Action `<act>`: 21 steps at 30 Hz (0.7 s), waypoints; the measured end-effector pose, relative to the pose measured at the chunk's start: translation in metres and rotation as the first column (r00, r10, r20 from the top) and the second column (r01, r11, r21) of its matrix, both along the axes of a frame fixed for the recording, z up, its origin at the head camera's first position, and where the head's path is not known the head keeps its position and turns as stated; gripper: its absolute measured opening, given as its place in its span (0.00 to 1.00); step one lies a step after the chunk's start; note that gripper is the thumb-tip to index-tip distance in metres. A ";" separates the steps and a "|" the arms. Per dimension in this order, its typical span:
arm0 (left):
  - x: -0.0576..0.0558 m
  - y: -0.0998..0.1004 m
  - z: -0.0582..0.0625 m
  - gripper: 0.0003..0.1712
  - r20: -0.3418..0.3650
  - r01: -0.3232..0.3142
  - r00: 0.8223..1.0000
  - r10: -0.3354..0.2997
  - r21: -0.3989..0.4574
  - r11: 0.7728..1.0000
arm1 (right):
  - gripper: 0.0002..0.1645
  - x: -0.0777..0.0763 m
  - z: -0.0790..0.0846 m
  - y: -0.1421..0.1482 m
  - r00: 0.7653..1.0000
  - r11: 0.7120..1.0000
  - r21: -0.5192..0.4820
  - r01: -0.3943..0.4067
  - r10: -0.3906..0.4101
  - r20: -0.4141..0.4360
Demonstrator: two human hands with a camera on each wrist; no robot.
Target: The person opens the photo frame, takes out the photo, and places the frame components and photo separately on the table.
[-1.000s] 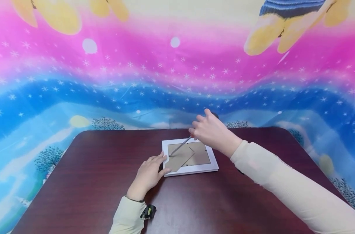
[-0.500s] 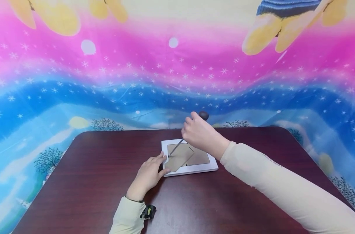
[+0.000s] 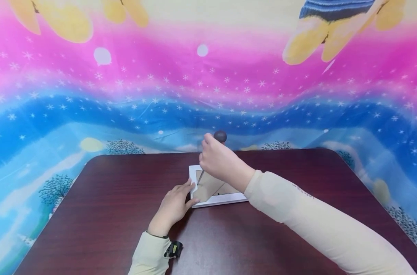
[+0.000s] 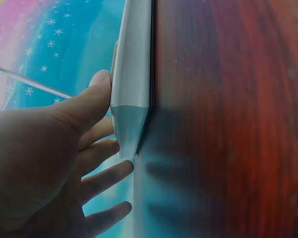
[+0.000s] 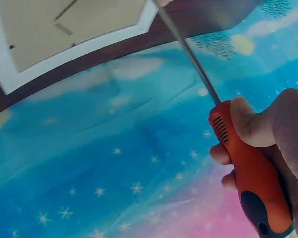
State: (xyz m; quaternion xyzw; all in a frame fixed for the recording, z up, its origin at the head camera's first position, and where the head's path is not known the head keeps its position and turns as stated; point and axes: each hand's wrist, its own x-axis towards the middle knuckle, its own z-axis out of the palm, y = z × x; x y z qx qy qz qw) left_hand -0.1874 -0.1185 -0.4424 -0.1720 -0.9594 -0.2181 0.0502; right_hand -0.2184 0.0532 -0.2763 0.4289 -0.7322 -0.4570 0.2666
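A white picture frame (image 3: 223, 199) lies back side up on the table, its brown backing board (image 3: 206, 191) showing a slanted stand flap. My left hand (image 3: 175, 203) rests on its left near corner, thumb on top and fingers extended along the side; the left wrist view shows those fingers (image 4: 107, 181) fairly straight. Above the frame, my right hand (image 3: 222, 158) grips a screwdriver (image 5: 256, 168) with an orange and black handle. Its metal shaft slopes down to the left edge of the backing, close to my left fingers. My right hand hides the frame's far right part.
The dark reddish wooden table (image 3: 119, 214) has rounded far corners. Behind it hangs a colourful cloth (image 3: 160, 95) with snowflakes, dropping close to the table's far edge. A black strap device (image 3: 174, 249) sits on my left wrist.
My right hand has swung left, bringing the screwdriver from a low slant to a steeper angle, with its tip staying at the backing's left edge. The left hand has held still.
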 end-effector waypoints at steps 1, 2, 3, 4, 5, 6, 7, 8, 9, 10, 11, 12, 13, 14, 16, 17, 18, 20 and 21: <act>0.000 0.000 0.000 0.31 0.002 0.000 1.000 0.000 -0.005 1.000 | 0.07 0.001 0.000 -0.003 1.000 1.000 0.014 -0.006 0.006 -0.008; 0.000 0.000 0.000 0.31 0.009 -0.002 1.000 0.002 -0.010 1.000 | 0.08 0.003 0.001 -0.006 1.000 0.999 0.032 -0.013 0.014 -0.017; -0.001 0.000 0.000 0.31 0.020 -0.003 1.000 0.004 -0.013 1.000 | 0.09 0.004 0.001 -0.010 0.999 0.999 0.045 -0.017 0.018 -0.030; -0.001 0.000 0.000 0.31 0.030 -0.004 1.000 0.004 -0.015 1.000 | 0.10 0.005 0.001 -0.014 0.999 0.998 0.062 -0.019 0.022 -0.041; -0.001 -0.001 0.000 0.31 0.037 -0.005 0.999 0.005 -0.016 1.000 | 0.11 0.007 0.001 -0.018 0.999 0.997 0.081 -0.016 0.019 -0.044; -0.001 -0.001 0.001 0.31 0.045 -0.006 0.999 0.006 -0.014 1.000 | 0.11 0.009 0.001 -0.022 0.999 0.995 0.097 -0.014 0.019 -0.048; -0.001 -0.001 0.001 0.32 0.052 -0.007 0.999 0.008 -0.013 1.000 | 0.11 0.010 0.002 -0.025 0.999 0.994 0.113 -0.010 0.015 -0.046; -0.001 -0.001 0.002 0.32 0.055 -0.008 0.998 0.008 -0.011 1.000 | 0.12 0.011 0.002 -0.029 0.999 0.992 0.123 -0.006 0.012 -0.046; -0.001 -0.001 0.002 0.32 0.058 -0.007 0.998 0.008 -0.009 1.000 | 0.11 0.013 0.002 -0.033 0.999 0.991 0.135 0.000 0.006 -0.045; -0.001 -0.001 0.002 0.32 0.053 -0.007 0.999 0.008 -0.011 1.000 | 0.11 0.014 0.003 -0.036 0.999 0.989 0.146 0.002 0.004 -0.038; -0.001 -0.002 0.003 0.32 0.048 -0.009 0.999 0.009 -0.011 1.000 | 0.10 0.015 0.003 -0.039 0.999 0.988 0.154 0.004 0.002 -0.037; -0.001 -0.002 0.003 0.32 0.042 -0.012 0.999 0.013 -0.011 1.000 | 0.10 0.016 0.003 -0.041 0.999 0.987 0.161 0.003 0.003 -0.038; -0.001 -0.003 0.003 0.32 0.036 -0.016 0.999 0.016 -0.013 1.000 | 0.09 0.017 0.003 -0.043 0.999 0.986 0.167 0.004 0.003 -0.039; -0.001 -0.003 0.003 0.32 0.030 -0.018 0.999 0.019 -0.011 1.000 | 0.09 0.018 0.003 -0.045 0.999 0.985 0.171 0.003 0.003 -0.040; -0.001 -0.005 0.003 0.32 0.024 -0.023 0.999 0.023 -0.003 1.000 | 0.08 0.019 0.003 -0.047 0.999 0.984 0.177 0.003 0.005 -0.041; -0.001 -0.005 0.002 0.32 0.024 -0.024 0.999 0.024 0.003 1.000 | 0.09 0.019 0.002 -0.048 0.999 0.984 0.178 0.002 0.005 -0.044; -0.001 -0.006 0.002 0.31 0.027 -0.023 0.999 0.023 0.010 1.000 | 0.08 0.019 0.002 -0.048 0.999 0.984 0.178 0.001 0.007 -0.042; -0.001 -0.006 0.002 0.31 0.037 -0.018 0.999 0.017 0.024 1.000 | 0.08 0.020 0.002 -0.048 0.999 0.984 0.177 0.000 0.008 -0.044; -0.001 -0.007 0.002 0.31 0.039 -0.013 0.999 0.012 0.026 1.000 | 0.08 0.020 0.002 -0.048 0.999 0.984 0.176 0.000 0.008 -0.047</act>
